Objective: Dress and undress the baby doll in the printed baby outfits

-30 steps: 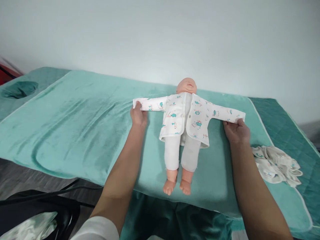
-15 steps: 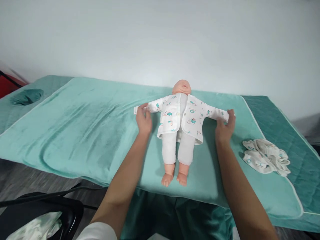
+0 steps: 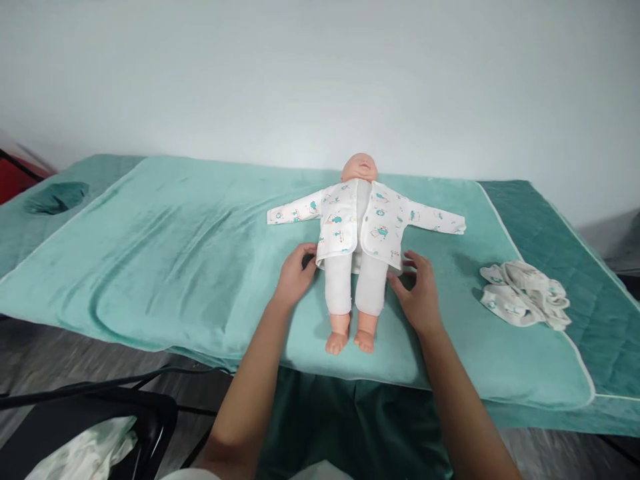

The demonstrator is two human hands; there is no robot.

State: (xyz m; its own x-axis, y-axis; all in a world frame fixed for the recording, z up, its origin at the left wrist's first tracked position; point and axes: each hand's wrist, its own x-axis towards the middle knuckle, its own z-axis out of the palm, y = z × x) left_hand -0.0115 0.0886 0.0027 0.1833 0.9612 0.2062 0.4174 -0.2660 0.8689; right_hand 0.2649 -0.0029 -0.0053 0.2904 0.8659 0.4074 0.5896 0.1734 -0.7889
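A baby doll (image 3: 371, 283) lies on its back, head toward the wall. It wears a white, printed jacket (image 3: 336, 220) that hangs unfastened down the front, sleeves stretched out to both sides. White cloth covers its body and legs; its feet are bare. At the jacket's lower left corner is my left hand (image 3: 296, 277), thumb and fingers apart, fingertips against the hem. My right hand (image 3: 419, 293) is at the lower right corner, fingers spread and curved, thumb beside the doll's thigh. Neither hand visibly grips the cloth.
A crumpled printed baby garment (image 3: 525, 293) lies to the right on the green padded bed (image 3: 200, 267). The bed has a face hole (image 3: 57, 198) at its left end. Below left, a black chair (image 3: 160, 427) carries a pale cloth (image 3: 90, 453). A white wall stands behind.
Both my hands have left the sleeve cuffs and come down and inward to the jacket's lower corners. The sleeves now lie free on the bed. The view has shifted slightly.
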